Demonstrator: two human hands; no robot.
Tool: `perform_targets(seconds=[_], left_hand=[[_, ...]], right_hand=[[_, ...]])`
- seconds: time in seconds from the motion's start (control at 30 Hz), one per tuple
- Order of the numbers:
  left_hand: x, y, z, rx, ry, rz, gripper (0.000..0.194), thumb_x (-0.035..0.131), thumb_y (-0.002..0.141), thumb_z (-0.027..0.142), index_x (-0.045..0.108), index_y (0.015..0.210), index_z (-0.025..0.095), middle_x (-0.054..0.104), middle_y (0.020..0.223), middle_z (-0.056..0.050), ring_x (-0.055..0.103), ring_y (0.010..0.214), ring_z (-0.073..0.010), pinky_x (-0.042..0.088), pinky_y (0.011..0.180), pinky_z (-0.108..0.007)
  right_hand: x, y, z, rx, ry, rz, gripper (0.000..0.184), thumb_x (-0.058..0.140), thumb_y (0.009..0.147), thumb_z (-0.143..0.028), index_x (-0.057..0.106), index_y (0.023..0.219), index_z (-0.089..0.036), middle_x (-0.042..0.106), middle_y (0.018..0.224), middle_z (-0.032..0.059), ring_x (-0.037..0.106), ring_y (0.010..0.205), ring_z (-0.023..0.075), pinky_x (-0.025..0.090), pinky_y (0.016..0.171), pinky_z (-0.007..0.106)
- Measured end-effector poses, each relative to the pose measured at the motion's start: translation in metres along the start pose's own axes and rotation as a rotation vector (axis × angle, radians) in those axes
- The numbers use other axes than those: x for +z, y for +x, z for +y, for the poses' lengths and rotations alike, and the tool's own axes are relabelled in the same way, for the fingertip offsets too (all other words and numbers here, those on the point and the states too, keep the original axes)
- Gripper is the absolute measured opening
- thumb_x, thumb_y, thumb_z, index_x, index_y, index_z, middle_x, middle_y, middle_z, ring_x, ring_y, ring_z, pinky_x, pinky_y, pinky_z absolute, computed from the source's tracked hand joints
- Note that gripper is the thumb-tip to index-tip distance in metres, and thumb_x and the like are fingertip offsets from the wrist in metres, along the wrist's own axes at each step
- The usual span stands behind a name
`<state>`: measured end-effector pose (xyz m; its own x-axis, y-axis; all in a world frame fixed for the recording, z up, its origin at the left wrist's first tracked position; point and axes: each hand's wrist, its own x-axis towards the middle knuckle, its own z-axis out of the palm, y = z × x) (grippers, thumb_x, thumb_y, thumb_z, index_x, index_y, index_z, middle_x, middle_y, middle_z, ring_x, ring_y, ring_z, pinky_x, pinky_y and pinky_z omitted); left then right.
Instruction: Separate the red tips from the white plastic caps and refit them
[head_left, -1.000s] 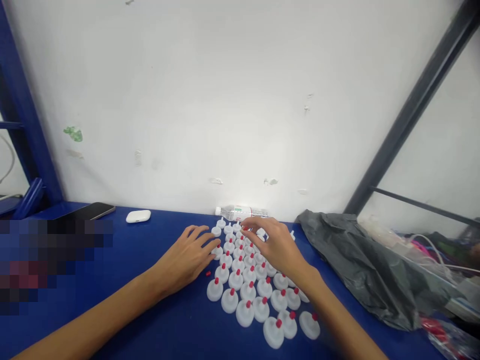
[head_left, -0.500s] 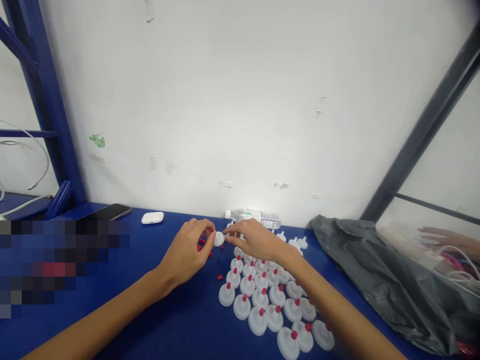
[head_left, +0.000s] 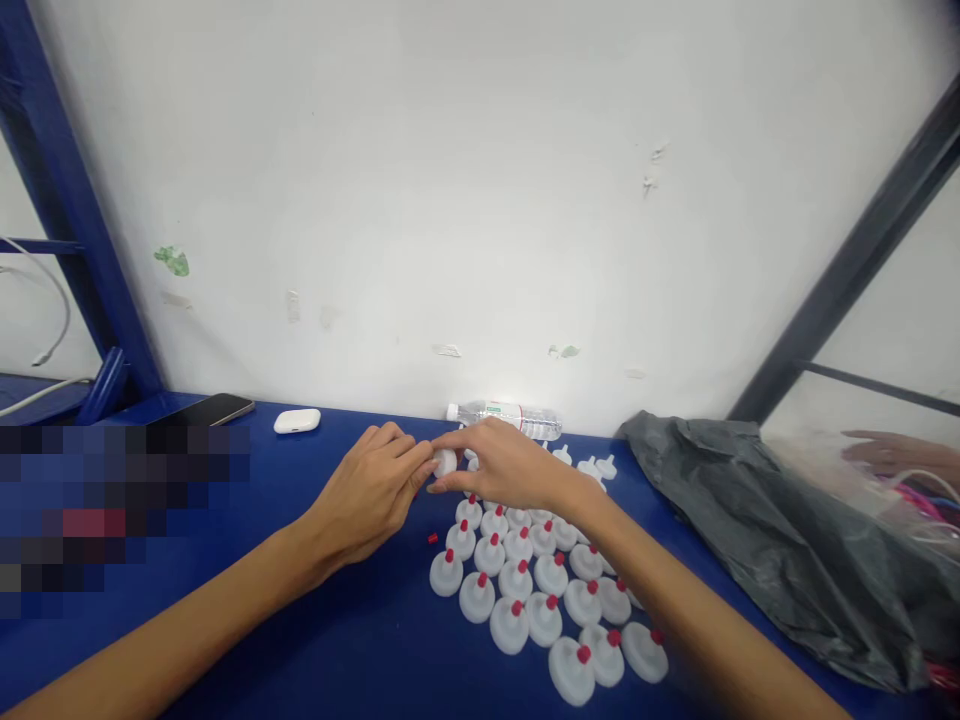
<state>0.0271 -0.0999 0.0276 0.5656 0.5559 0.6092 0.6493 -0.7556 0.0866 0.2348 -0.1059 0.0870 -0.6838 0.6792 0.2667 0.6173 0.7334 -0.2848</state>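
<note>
A white plastic nozzle lid (head_left: 445, 462) is held between my two hands above the blue table. My left hand (head_left: 375, 485) is closed, its fingertips pressed against the lid's left side; whatever lies beneath them is hidden. From the right, the thumb and fingers of my right hand (head_left: 506, 465) grip the lid's edge. Below and to the right stand several similar lids with red caps (head_left: 510, 626), in rough rows with the nozzles up. Several uncapped white lids (head_left: 589, 468) lie behind my right wrist. One loose red cap (head_left: 433, 538) rests under my left hand.
Against the white wall lies a clear plastic bottle (head_left: 517, 418). A white earbud case (head_left: 297, 421) and a dark phone (head_left: 217, 410) lie at the back left. Crumpled grey plastic (head_left: 750, 530) covers the right side. Blue and dark frame posts stand at both sides.
My hands have come closer together around the lid, and my right fingers now grip its edge. My left fingers have closed over its left side. The view has shifted slightly.
</note>
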Motion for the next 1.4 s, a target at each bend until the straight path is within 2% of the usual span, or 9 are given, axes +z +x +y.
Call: perform_targets(seconds=[0.17,0.37,0.47,0.53,0.67,0.83,1.03,1.2,1.4], left_hand=[[0.004,0.004,0.003,-0.271,-0.274,0.033,0.042,0.032,0.104,0.039,0.046,0.069,0.02,0.05,0.065,0.002,0.044,0.065,-0.0172,0.033,0.064,-0.032],[0.01,0.009,0.01,-0.608,-0.827,0.134,0.046,0.042,0.095,0.053,0.031,0.063,0.023,0.027,0.057,0.006,0.025,0.052,-0.012,0.022,0.052,-0.029],[0.005,0.008,0.007,-0.706,-0.952,0.221,0.046,0.042,0.094,0.048,0.023,0.06,0.024,0.021,0.053,0.007,0.019,0.05,-0.0111,0.021,0.052,-0.029],[-0.002,0.007,0.003,-0.728,-0.935,0.251,0.045,0.037,0.096,0.046,0.022,0.06,0.024,0.022,0.051,0.007,0.02,0.049,-0.0116,0.023,0.052,-0.029],[-0.008,0.004,0.005,-0.474,-0.473,0.19,0.04,0.035,0.101,0.039,0.038,0.066,0.022,0.041,0.062,0.002,0.039,0.061,-0.0157,0.033,0.06,-0.031],[0.007,-0.003,0.017,-0.065,-0.07,-0.066,0.018,0.045,0.1,0.023,0.062,0.094,0.018,0.064,0.093,-0.007,0.05,0.09,-0.0225,0.043,0.085,-0.039],[0.012,-0.011,0.009,-0.067,0.014,-0.145,0.021,0.051,0.097,0.023,0.071,0.104,0.018,0.064,0.1,-0.008,0.05,0.096,-0.0227,0.045,0.086,-0.037],[0.011,-0.013,0.007,-0.073,0.066,-0.201,0.022,0.055,0.095,0.029,0.074,0.097,0.018,0.064,0.098,-0.008,0.051,0.095,-0.0233,0.044,0.083,-0.039],[0.012,-0.015,0.008,-0.023,0.144,-0.26,0.023,0.055,0.095,0.03,0.073,0.092,0.017,0.063,0.1,-0.01,0.051,0.101,-0.0265,0.043,0.083,-0.041]], right_hand=[[0.002,0.003,0.0,-0.114,-0.387,0.093,0.025,0.064,0.097,-0.035,0.069,0.117,-0.02,0.077,0.09,0.0043,0.068,0.086,0.0215,0.036,0.101,0.043],[0.008,0.009,-0.005,-0.12,-0.57,0.161,0.026,0.061,0.097,-0.026,0.064,0.122,-0.02,0.077,0.104,0.0075,0.068,0.096,0.0247,0.029,0.108,0.047],[-0.007,0.003,0.019,-0.011,-0.592,0.225,0.021,0.061,0.095,-0.02,0.068,0.115,-0.021,0.078,0.1,0.0079,0.069,0.094,0.0255,0.032,0.106,0.05],[-0.023,-0.006,0.042,0.178,-0.588,0.282,0.021,0.066,0.091,-0.018,0.071,0.111,-0.021,0.078,0.098,0.0087,0.07,0.091,0.028,0.037,0.102,0.054],[-0.039,-0.018,0.066,0.255,-0.436,0.363,0.023,0.065,0.092,-0.031,0.071,0.111,-0.021,0.071,0.116,0.0107,0.068,0.096,0.0281,0.049,0.085,0.044],[-0.011,-0.008,0.042,0.082,-0.285,0.217,0.023,0.059,0.093,-0.025,0.068,0.113,-0.022,0.071,0.105,0.0064,0.067,0.078,0.0192,0.048,0.08,0.035],[0.023,-0.003,0.042,-0.009,-0.211,0.125,0.008,0.063,0.091,-0.028,0.067,0.097,-0.024,0.072,0.087,0.0024,0.067,0.081,0.0238,0.047,0.08,0.037],[0.029,-0.003,0.056,-0.006,-0.12,0.163,0.023,0.06,0.093,-0.047,0.074,0.091,-0.029,0.073,0.099,0.0048,0.069,0.086,0.0254,0.05,0.079,0.039],[0.034,-0.003,0.055,0.033,-0.081,0.1,0.026,0.062,0.091,-0.049,0.076,0.087,-0.028,0.073,0.081,0.0036,0.068,0.074,0.0237,0.051,0.066,0.035]])
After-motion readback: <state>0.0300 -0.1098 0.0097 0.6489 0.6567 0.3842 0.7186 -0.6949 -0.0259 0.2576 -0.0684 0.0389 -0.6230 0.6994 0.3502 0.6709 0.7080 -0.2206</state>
